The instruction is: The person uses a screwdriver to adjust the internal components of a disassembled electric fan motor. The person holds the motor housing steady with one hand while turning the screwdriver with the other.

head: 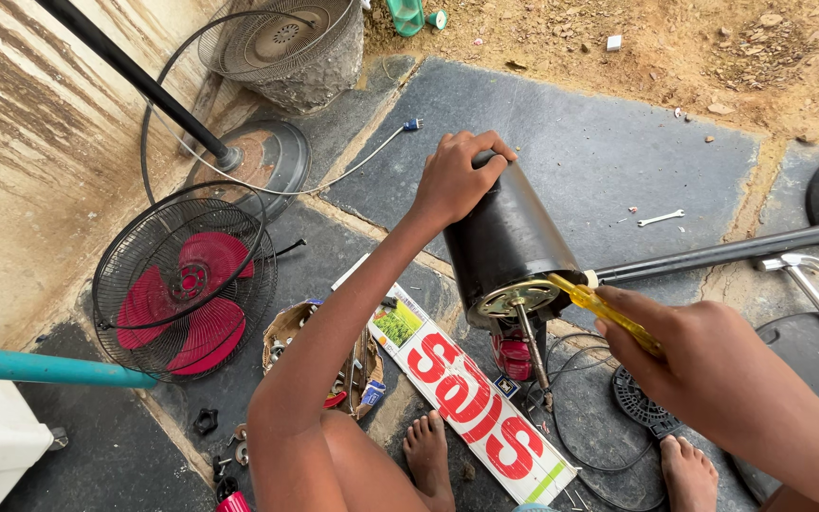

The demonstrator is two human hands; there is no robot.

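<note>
I see left hand (454,180) clamped on black cylindrical fan motor housing (507,237) | right hand (703,365) gripping yellow-handled screwdriver (604,308), tip at brass-coloured end plate (516,300)

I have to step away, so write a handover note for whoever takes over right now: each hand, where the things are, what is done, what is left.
Left hand: gripping the rear end of the black fan motor housing, steadying it tilted, shaft end toward the person.
Right hand: holding a yellow-handled screwdriver, tip at the brass-coloured front plate.
Around: red-bladed fan in its grille to the left, small spanner on the slab, hammer to the right.
Done: motor is off the grille and blades.
Left: the front plate is still on the housing; whether its screws are loose cannot be seen.
</note>
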